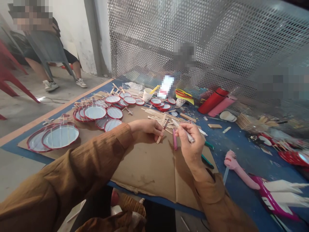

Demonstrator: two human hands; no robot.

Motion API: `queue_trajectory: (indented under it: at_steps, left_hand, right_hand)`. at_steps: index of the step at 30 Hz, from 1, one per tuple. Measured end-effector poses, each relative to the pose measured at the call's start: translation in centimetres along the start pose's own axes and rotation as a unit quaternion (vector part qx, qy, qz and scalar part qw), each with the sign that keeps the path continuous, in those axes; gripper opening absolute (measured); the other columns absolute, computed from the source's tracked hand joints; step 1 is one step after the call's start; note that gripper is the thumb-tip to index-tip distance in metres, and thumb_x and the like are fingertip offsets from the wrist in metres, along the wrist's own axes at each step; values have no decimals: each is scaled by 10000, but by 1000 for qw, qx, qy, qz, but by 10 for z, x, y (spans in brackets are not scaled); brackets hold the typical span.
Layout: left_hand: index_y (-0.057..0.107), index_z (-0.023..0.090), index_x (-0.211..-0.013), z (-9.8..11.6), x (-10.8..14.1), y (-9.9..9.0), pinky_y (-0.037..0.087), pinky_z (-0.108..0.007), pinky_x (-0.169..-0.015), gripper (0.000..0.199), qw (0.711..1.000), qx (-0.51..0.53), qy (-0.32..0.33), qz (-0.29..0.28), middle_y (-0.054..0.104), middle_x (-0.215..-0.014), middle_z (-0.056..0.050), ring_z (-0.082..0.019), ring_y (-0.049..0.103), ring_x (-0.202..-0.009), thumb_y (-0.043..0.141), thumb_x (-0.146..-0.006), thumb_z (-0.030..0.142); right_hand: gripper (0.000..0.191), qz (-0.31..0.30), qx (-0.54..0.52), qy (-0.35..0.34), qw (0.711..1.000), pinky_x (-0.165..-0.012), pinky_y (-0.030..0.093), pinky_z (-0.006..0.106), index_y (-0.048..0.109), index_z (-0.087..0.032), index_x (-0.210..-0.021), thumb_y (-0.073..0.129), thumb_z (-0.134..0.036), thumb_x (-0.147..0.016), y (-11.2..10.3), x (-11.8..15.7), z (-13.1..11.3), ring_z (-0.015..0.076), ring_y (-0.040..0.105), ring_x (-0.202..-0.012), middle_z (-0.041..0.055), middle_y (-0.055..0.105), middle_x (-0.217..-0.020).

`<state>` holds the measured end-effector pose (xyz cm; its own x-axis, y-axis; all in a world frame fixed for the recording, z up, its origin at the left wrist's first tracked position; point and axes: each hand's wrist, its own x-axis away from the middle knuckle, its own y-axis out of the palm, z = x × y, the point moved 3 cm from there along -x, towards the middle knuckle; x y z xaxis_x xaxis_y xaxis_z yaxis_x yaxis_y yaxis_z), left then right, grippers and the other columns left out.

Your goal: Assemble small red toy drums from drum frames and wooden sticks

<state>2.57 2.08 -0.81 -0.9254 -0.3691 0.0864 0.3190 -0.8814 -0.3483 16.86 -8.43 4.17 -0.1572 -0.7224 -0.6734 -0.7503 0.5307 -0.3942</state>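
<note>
Nearest, two ochre ribbed sleeves (72,167) reaching in from the bottom edge. At the end of one, the left hand (147,127): fingers pressed together and curled, closed on a flat wooden craft stick (162,130), tilted and low over the cardboard. Just beside it, the right hand (190,138): thumb and fingers pinching a white marker (183,130), slanted up and away toward the left. Between the hands, a pink marker (174,139), nearly upright, its contact with the right hand impossible to tell.

Under both hands, a creased brown cardboard sheet (145,164) on a blue paint-stained table (238,154). On the cardboard to the left, round mirror-like discs with red rims (94,112), some with crossed sticks. Ahead, a loose pile of wooden sticks (159,117). To the right, on the blue surface, two green markers (207,162) and a pink-and-magenta plastic piece (241,174).

Farther on, a paper cup (147,95), then a red flask (212,100) beside a pink flask (222,106). Beyond the table, a perforated metal screen (193,38). Far left, a seated person (48,48) on a grey chair, near a red plastic chair (9,74).
</note>
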Motion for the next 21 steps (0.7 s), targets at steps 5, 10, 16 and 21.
queue_trajectory:
  at_steps: [5, 10, 16, 21]
  left_hand:
    - [696, 137, -678, 2, 1, 1, 396, -170, -606, 364, 1000, 11, 4, -12, 693, -646, -5, -79, 576, -598, 657, -751, 491]
    - [693, 129, -683, -1, 0, 1, 384, -170, -588, 363, 1000, -4, 12, -13, 697, -670, -21, -80, 570, -597, 620, -792, 467]
    - [695, 125, -678, -2, 0, 1, 393, -175, -592, 356, 1000, -19, 19, -10, 692, -660, -24, -88, 570, -597, 611, -806, 447]
    - [699, 130, -683, -2, 0, -1, 385, -174, -573, 352, 1000, -25, 7, -5, 698, -661, -20, -89, 572, -596, 630, -789, 459]
  right_hand:
    - [149, -13, -18, 20, 1000, -591, 502, 268, 586, -204, -871, 554, -350, -870, -1, 5, -5, 133, 609, -604, -6, 633, -700]
    - [156, -29, -34, 32, 998, -616, 498, 276, 592, -203, -897, 563, -354, -872, 0, 10, -2, 139, 609, -631, 0, 626, -718]
    - [146, -24, -43, 43, 998, -606, 498, 279, 585, -198, -889, 560, -342, -873, -3, 7, -1, 138, 613, -605, -5, 626, -698]
    - [146, -24, -35, 38, 998, -594, 491, 269, 593, -196, -859, 562, -338, -870, -4, 6, -1, 137, 610, -593, -9, 630, -662]
